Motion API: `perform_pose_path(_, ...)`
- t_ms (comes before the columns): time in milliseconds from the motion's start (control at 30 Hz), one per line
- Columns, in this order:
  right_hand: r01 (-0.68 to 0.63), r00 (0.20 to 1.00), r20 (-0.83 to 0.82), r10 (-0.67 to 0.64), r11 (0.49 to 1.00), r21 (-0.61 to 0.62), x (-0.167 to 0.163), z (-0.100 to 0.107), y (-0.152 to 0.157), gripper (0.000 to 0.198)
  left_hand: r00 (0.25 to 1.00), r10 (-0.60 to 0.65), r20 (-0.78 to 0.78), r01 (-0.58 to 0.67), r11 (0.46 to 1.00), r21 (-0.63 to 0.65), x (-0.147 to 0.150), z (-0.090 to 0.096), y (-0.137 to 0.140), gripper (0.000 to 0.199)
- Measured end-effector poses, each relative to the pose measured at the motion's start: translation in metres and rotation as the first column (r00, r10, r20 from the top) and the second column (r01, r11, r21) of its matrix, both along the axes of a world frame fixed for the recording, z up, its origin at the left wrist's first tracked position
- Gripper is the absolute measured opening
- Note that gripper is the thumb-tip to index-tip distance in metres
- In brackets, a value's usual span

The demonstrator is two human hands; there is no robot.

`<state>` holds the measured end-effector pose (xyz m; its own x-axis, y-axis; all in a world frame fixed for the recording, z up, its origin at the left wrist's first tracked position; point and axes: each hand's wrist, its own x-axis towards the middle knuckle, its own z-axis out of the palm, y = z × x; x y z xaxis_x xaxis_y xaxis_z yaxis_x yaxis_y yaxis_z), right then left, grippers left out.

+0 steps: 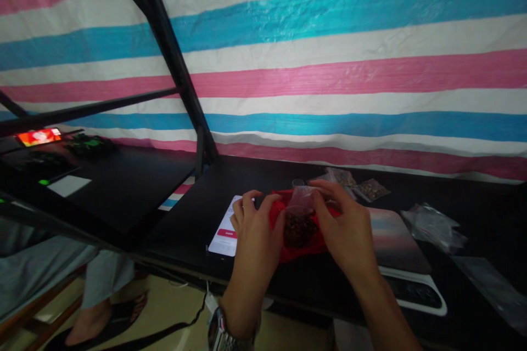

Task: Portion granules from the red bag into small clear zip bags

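A red plastic bag (290, 252) sits on the black table with its mouth spread, showing dark brown dried pieces (300, 231) inside. Over that opening is a small clear plastic bag (302, 198). My right hand (346, 225) pinches the clear bag's right edge between thumb and fingers. My left hand (257, 227), with a metal watch at the wrist, curls at the red bag's left side, red plastic between thumb and index finger. Whether it also touches the clear bag is hard to make out. A small clear cup (297, 182) stands just behind.
Left of the red bag lies a lit phone (222, 236). A flat scale (399, 244) is at the right, near loose clear bags (434, 227). Small filled bags (373, 190) lie behind. A black metal frame (173, 57) rises at left; another person's leg (99, 279) shows below.
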<state>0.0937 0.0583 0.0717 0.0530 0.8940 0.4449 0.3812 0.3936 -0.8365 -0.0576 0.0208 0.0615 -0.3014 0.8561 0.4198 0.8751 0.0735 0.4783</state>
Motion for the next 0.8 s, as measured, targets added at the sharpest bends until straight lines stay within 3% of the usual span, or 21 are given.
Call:
perform_pose_path(167, 0.029, 1.000, -0.006, -0.029, 1.000, 0.000, -0.002, 0.001, -0.002, 0.025, 0.999, 0.020, 0.038, -0.020, 1.000, -0.015, -0.011, -0.002, 0.003, 0.029)
perform_pose_path(300, 0.041, 0.981, -0.191, -0.045, 0.999, -0.024, -0.001, -0.001, 0.005, 0.024, 0.998, 0.037, 0.055, -0.036, 0.999, -0.013, -0.016, -0.002, 0.003, 0.032)
perform_pose_path(400, 0.130, 0.936, -0.319, -0.148, 0.989, -0.076, 0.021, 0.000, 0.019, 0.034, 0.995, 0.068, 0.068, -0.068, 0.998, -0.009, -0.015, 0.001, 0.002, 0.031)
perform_pose_path(467, 0.282, 0.896, -0.324, -0.306, 0.952, -0.120, 0.053, -0.001, 0.030, 0.041, 0.994, 0.070, 0.078, -0.070, 0.998, -0.010, -0.014, 0.003, 0.001, 0.031)
perform_pose_path(567, 0.569, 0.792, -0.133, -0.595, 0.800, -0.189, 0.118, -0.004, 0.041, 0.049, 0.994, 0.079, 0.080, -0.079, 0.997, -0.011, -0.017, 0.005, -0.001, 0.030)
perform_pose_path(667, 0.738, 0.674, 0.253, -0.694, 0.637, -0.223, 0.175, -0.012, 0.037, 0.049, 0.993, 0.091, 0.072, -0.090, 0.996, -0.007, -0.024, 0.004, -0.003, 0.029)
perform_pose_path(733, 0.768, 0.627, 0.467, -0.624, 0.598, -0.231, 0.196, -0.019, 0.031, 0.049, 0.995, 0.081, 0.060, -0.080, 0.997, -0.009, -0.030, 0.002, -0.003, 0.029)
perform_pose_path(767, 0.791, 0.571, 0.545, -0.614, 0.589, -0.165, 0.201, -0.023, 0.029, 0.050, 0.996, 0.077, 0.053, -0.076, 0.997, -0.011, -0.033, 0.000, -0.002, 0.029)
perform_pose_path(800, 0.784, 0.534, 0.597, -0.599, 0.614, -0.086, 0.203, -0.027, 0.028, 0.051, 0.996, 0.071, 0.046, -0.070, 0.997, -0.013, -0.036, -0.002, -0.002, 0.029)
